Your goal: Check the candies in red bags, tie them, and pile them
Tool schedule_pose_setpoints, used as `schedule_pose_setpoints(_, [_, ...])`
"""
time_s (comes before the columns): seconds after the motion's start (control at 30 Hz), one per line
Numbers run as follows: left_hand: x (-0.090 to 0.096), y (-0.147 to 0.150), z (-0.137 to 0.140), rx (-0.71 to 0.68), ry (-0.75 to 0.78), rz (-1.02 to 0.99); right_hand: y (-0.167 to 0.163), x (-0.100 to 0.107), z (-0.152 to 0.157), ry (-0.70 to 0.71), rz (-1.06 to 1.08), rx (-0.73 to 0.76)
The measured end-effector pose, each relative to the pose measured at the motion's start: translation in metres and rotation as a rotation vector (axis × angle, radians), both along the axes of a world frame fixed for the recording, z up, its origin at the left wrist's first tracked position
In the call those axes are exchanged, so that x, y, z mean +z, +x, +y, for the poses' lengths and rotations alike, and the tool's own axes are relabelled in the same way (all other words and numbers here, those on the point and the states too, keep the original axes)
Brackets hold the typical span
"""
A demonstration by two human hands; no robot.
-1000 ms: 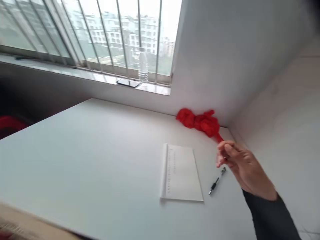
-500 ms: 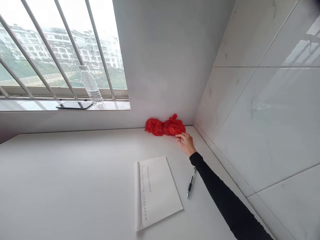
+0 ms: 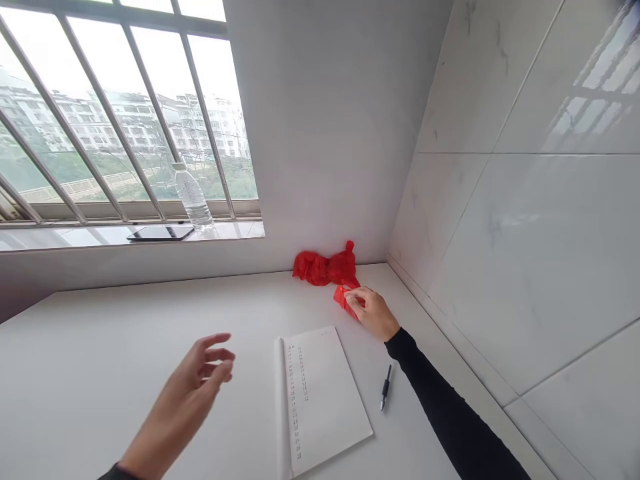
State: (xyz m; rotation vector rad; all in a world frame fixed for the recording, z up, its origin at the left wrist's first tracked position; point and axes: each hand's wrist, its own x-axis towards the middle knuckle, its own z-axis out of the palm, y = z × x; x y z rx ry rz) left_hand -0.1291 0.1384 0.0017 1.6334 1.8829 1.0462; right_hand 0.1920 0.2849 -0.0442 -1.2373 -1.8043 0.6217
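Note:
My right hand (image 3: pixel 373 312) is closed on the edge of a red plastic bag (image 3: pixel 345 300), a small folded piece just in front of the larger crumpled red plastic bags (image 3: pixel 320 268) against the wall. Whether the piece is still joined to the heap I cannot tell. To the left of the notebook (image 3: pixel 325 393), my left hand (image 3: pixel 193 380) hovers over the white table with fingers curved and apart, holding nothing. The notebook lies open with columns of handwritten numbers. Between it and my right sleeve rests a black pen (image 3: pixel 385 388).
A clear water bottle (image 3: pixel 193 197) and a dark flat phone-like device (image 3: pixel 160 233) are on the windowsill (image 3: pixel 240 229). Metal bars cross the window. A tiled wall (image 3: pixel 500 267) borders the table on the right.
My right hand has drawn back from the heap with a piece of red plastic in its fingers. My left hand has come into view at the lower left. The view has tilted up slightly.

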Motion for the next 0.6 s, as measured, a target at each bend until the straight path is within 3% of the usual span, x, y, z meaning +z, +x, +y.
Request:
schedule_pose_setpoints(0.13, [-0.023, 0.048, 0.038, -0.210, -0.127, -0.013, -0.004, 0.029, -0.042, -0.112, -0.004, 0.280])
schedule_pose_setpoints(0.23, [-0.042, 0.068, 0.042, -0.266, -0.119, 0.005, 0.003, 0.053, -0.067, -0.238, 0.033, 0.632])
schedule_pose_setpoints(0.27, [-0.048, 0.070, 0.040, -0.268, -0.121, 0.007, 0.008, 0.060, -0.070, -0.262, 0.089, 0.654])
schedule_pose_setpoints(0.33, [-0.057, 0.065, 0.036, -0.260, -0.127, 0.006, 0.021, 0.069, -0.070, -0.237, 0.140, 0.520])
schedule_pose_setpoints(0.4, [-0.066, 0.057, 0.032, -0.245, -0.134, 0.001, 0.032, 0.065, -0.061, -0.191, 0.032, 0.361])
schedule_pose_setpoints(0.5, [-0.078, 0.047, 0.029, -0.263, -0.105, 0.026, 0.037, 0.040, -0.042, -0.180, -0.282, 0.314])
schedule_pose_setpoints(0.6, [-0.086, 0.045, 0.028, -0.361, -0.066, 0.118, 0.029, 0.010, -0.027, -0.171, -0.418, 0.264])
